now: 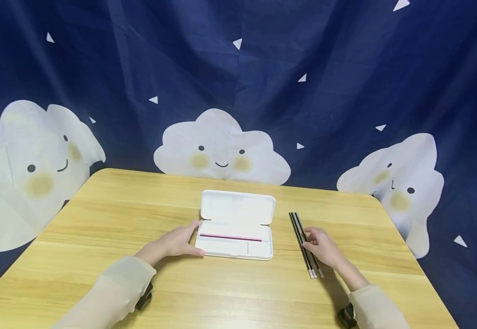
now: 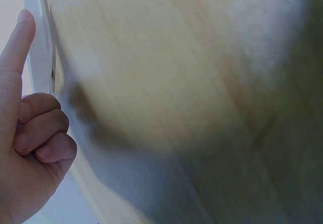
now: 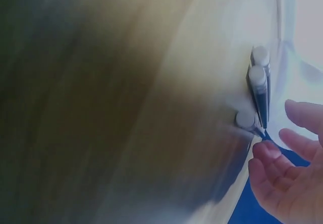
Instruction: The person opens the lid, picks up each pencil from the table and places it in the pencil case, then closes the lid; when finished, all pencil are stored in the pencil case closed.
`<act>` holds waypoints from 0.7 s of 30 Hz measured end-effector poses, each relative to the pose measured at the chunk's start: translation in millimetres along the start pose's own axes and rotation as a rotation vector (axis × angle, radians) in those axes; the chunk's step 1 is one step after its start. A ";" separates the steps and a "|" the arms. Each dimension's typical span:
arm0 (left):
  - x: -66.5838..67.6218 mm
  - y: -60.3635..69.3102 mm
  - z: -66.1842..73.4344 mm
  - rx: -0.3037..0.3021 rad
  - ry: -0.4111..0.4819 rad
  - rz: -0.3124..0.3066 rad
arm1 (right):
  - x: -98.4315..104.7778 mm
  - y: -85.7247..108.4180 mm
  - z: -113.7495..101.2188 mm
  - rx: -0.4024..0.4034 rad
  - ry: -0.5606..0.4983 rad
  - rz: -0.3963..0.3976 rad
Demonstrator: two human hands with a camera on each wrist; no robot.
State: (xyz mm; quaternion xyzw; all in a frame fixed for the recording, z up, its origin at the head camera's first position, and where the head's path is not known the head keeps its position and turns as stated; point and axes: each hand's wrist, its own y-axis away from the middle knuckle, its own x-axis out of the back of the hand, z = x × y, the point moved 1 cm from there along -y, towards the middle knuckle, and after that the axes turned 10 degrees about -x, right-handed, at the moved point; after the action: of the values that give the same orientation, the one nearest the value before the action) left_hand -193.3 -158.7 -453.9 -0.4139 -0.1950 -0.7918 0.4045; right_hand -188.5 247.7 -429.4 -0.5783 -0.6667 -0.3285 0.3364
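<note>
A white pencil case (image 1: pixel 234 249) lies on the table with its lid (image 1: pixel 238 205) raised. Inside it, a dark pink pencil (image 1: pixel 230 237) lies lengthwise. My left hand (image 1: pixel 177 240) holds the case at its left end, thumb at the front corner and a finger near the hinge. In the left wrist view the other fingers (image 2: pixel 43 128) are curled beside the case. To the right of the case lie three dark pencils (image 1: pixel 302 242) with pale ends, one slightly apart. My right hand (image 1: pixel 322 246) is at the pencils, its thumb and fingers spread, not closed round them.
The wooden table (image 1: pixel 238 297) has rounded back corners. Behind it hangs a dark blue curtain (image 1: pixel 325 45) with smiling white clouds. Each forearm wears a light sleeve (image 1: pixel 119 283) with a black wrist device (image 1: pixel 347 315) by the cuff.
</note>
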 end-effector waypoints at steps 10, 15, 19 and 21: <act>1.4 0.3 2.2 -0.003 0.002 -0.001 | 3.1 3.7 7.8 -0.094 0.090 -0.046; 1.8 0.8 3.3 0.005 0.000 -0.004 | 2.0 2.5 7.8 -0.105 0.119 -0.050; 2.0 1.1 4.1 0.004 0.002 -0.005 | 0.9 1.2 7.7 -0.109 0.148 -0.029; 2.1 1.5 4.3 0.004 0.004 -0.003 | 0.7 0.4 7.2 -0.106 0.161 -0.011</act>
State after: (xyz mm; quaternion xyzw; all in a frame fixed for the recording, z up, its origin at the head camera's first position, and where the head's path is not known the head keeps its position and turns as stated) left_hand -190.7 -157.8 -449.7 -0.4112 -0.1965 -0.7929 0.4045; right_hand -188.6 254.0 -432.8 -0.5634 -0.6222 -0.4106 0.3561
